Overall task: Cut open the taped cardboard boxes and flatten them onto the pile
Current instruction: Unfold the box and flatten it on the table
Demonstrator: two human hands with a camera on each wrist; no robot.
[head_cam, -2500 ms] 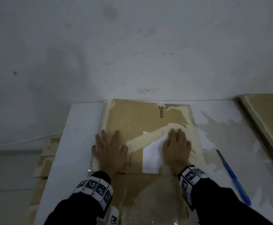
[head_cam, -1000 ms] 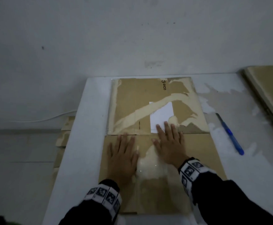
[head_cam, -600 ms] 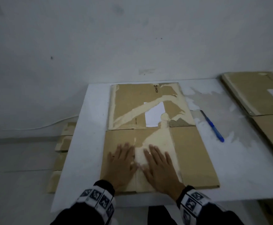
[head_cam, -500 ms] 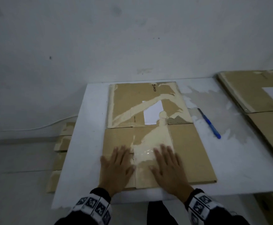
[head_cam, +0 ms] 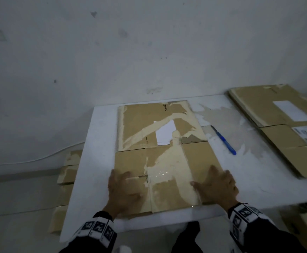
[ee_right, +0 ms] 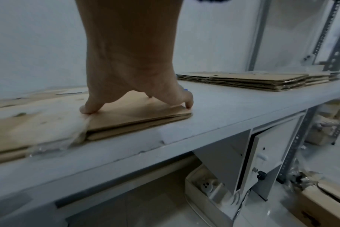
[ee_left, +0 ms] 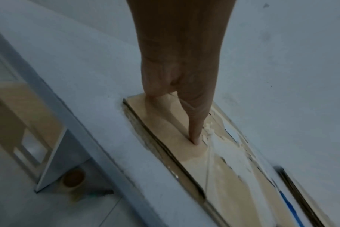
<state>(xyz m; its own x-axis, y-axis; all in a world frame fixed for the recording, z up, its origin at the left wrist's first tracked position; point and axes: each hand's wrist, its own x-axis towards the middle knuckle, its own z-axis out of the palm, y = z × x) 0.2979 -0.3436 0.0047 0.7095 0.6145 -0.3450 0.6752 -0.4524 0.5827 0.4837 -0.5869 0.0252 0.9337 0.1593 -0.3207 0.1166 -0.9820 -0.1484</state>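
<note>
A flattened brown cardboard box (head_cam: 163,148) with torn tape and a white label lies on the white table (head_cam: 249,181). My left hand (head_cam: 125,190) lies flat on its near left flap, fingers straight; the left wrist view shows its fingers (ee_left: 194,135) pressing the flattened box (ee_left: 171,135). My right hand (head_cam: 217,185) presses the near right corner, thumb spread left. In the right wrist view its fingers (ee_right: 187,101) reach the edge of the flattened box (ee_right: 136,116). A blue cutter (head_cam: 223,140) lies on the table right of the box.
A pile of flattened boxes (head_cam: 284,128) sits at the table's right end, also seen as the pile (ee_right: 252,81) in the right wrist view. More cardboard (head_cam: 66,181) lies on the floor at left. A wall stands behind the table. A metal rack (ee_right: 336,50) rises at right.
Both hands slid from the box's far panel back to the near flaps. In the last half second they spread apart, the right hand moving to the box's right corner.
</note>
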